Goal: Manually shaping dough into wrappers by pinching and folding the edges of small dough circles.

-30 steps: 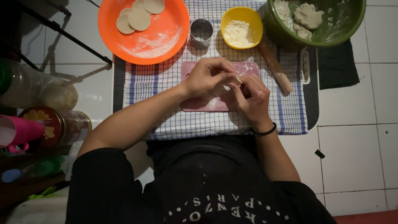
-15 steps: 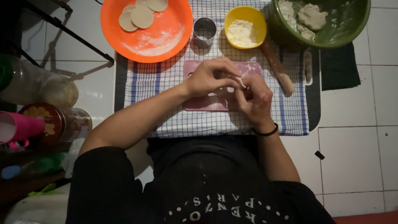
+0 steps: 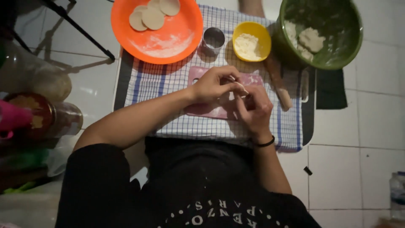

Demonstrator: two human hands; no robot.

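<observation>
Both my hands meet over a small pink board [image 3: 202, 110] on a checked cloth [image 3: 168, 84]. My left hand [image 3: 213, 83] and my right hand [image 3: 253, 110] pinch a small pale piece of dough [image 3: 241, 87] between their fingertips, above the board. Most of the dough is hidden by my fingers. A black band circles my right wrist.
Behind the board stand an orange plate [image 3: 168, 42] with three flat dough rounds [image 3: 152, 17], a metal ring cutter [image 3: 213, 40], a yellow bowl of flour [image 3: 252, 41], a green bowl [image 3: 337, 50] holding dough lumps, and a wooden rolling pin [image 3: 279, 82]. Jars [image 3: 38, 114] sit at left.
My hands stay together on the dough, with only small finger movements. The head view has shifted slightly, so the table things appear a little lower in the picture.
</observation>
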